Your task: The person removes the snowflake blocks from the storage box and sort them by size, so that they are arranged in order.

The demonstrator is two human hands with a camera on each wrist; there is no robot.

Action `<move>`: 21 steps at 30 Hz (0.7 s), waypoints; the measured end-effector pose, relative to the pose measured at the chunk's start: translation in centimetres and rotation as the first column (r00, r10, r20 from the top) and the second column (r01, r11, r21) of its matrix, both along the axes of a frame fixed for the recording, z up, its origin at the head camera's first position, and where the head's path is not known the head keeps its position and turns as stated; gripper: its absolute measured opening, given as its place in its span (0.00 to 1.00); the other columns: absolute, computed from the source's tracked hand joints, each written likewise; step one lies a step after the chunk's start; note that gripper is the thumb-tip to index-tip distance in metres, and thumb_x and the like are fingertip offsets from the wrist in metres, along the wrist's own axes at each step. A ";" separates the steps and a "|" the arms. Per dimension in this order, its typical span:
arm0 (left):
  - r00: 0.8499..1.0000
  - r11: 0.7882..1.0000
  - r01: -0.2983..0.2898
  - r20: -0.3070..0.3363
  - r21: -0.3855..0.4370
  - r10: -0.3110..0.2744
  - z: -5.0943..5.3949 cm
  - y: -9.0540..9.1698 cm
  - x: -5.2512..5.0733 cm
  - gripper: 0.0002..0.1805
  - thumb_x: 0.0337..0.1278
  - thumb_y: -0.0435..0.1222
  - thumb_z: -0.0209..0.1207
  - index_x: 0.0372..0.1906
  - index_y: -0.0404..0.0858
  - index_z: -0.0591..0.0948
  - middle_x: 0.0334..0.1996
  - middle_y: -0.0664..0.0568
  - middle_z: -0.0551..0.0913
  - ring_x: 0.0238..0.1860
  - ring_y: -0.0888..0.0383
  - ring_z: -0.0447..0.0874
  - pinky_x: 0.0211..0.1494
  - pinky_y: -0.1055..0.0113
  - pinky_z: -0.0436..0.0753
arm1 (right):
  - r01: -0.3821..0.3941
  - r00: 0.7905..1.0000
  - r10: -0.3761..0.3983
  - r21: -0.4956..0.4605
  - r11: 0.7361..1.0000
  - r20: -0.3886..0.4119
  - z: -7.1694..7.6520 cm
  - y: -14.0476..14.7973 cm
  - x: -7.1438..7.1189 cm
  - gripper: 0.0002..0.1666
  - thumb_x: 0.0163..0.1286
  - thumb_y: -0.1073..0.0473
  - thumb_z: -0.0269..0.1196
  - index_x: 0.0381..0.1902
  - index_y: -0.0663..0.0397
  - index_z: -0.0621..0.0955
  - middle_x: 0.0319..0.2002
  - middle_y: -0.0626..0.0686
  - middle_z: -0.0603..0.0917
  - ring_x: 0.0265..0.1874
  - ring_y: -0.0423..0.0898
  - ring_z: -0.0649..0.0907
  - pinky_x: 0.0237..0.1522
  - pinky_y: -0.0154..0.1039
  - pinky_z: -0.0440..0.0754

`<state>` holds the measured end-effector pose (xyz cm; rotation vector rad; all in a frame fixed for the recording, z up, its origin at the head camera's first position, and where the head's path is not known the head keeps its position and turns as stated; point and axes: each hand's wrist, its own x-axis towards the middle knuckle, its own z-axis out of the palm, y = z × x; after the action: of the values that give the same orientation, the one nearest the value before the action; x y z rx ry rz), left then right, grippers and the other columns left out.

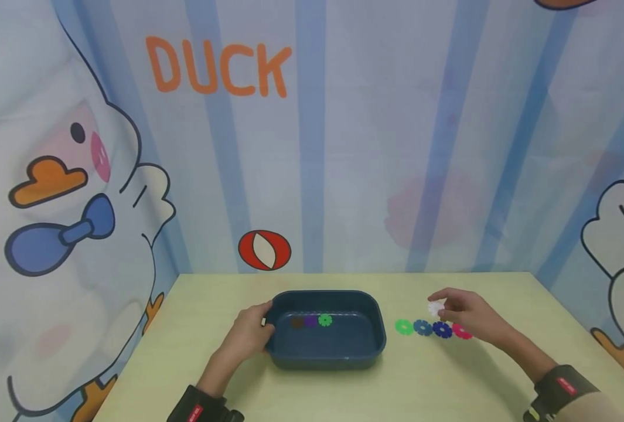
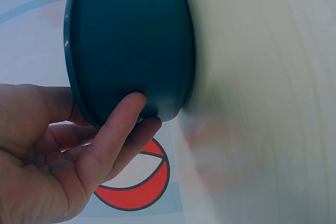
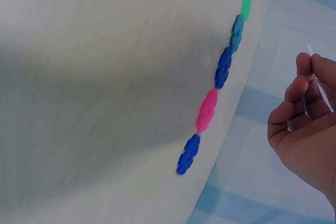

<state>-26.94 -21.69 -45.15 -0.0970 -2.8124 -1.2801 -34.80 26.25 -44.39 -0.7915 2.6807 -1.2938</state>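
Observation:
My left hand (image 1: 249,330) grips the left end of a dark blue plastic basin (image 1: 324,364), fingers against its outer wall (image 2: 131,40) and thumb at the rim. Inside the basin lie a brown notched disc (image 1: 298,322), a purple one (image 1: 310,320) and a green one (image 1: 324,320). To the right of it, my right hand (image 1: 467,313) pinches a white notched disc (image 1: 435,308) above a row of discs on the table. That row has a green disc (image 1: 403,327), a lighter blue disc (image 1: 423,327), a dark blue disc (image 1: 442,329) and a pink disc (image 1: 461,332).
Another blue disc (image 3: 188,154) ends the row past the pink one, hidden behind my right hand in the head view. The pale wooden table (image 1: 406,387) meets a printed duck curtain (image 1: 354,146) at its back edge.

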 end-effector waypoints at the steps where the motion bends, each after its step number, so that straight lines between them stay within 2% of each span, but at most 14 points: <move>1: 1.000 1.000 -0.002 0.003 -0.001 0.002 0.0 0.0 0.0 0.33 0.67 0.22 0.55 0.77 0.24 0.68 0.70 0.27 0.75 0.18 0.58 0.83 0.20 0.65 0.85 | 0.012 1.000 -0.012 0.005 1.000 0.008 -0.1 0.4 0.1 0.20 0.75 0.65 0.65 0.62 0.63 0.81 0.30 0.60 0.82 0.21 0.47 0.76 0.27 0.39 0.79; 9: 1.000 1.000 -0.011 0.013 -0.001 0.011 0.0 0.1 -0.2 0.33 0.68 0.23 0.55 0.77 0.25 0.68 0.71 0.28 0.75 0.18 0.59 0.83 0.20 0.66 0.85 | 0.106 0.994 -0.108 0.049 0.993 0.023 -1.1 4.0 0.3 0.21 0.75 0.64 0.66 0.62 0.66 0.79 0.33 0.59 0.83 0.27 0.50 0.80 0.29 0.40 0.80; 15: 1.000 1.000 -0.009 0.013 -0.001 0.009 0.0 0.2 0.0 0.33 0.68 0.22 0.55 0.77 0.25 0.68 0.70 0.28 0.75 0.18 0.58 0.83 0.21 0.65 0.85 | 0.153 0.986 -0.156 0.043 0.987 0.065 -1.7 6.7 0.2 0.22 0.78 0.65 0.61 0.66 0.69 0.78 0.37 0.60 0.86 0.31 0.49 0.82 0.31 0.40 0.82; 21: 1.000 1.000 -0.005 0.001 -0.007 0.005 0.1 0.1 0.2 0.32 0.68 0.22 0.55 0.77 0.24 0.68 0.70 0.27 0.75 0.18 0.59 0.83 0.21 0.65 0.85 | 0.226 0.972 -0.232 0.104 0.969 0.047 -2.1 8.8 0.2 0.20 0.80 0.66 0.56 0.64 0.73 0.78 0.38 0.58 0.87 0.33 0.46 0.84 0.32 0.39 0.82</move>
<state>-26.76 -21.56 -45.01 -0.0887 -2.8167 -1.2696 -34.57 35.01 -46.50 -0.4358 2.8292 -1.1939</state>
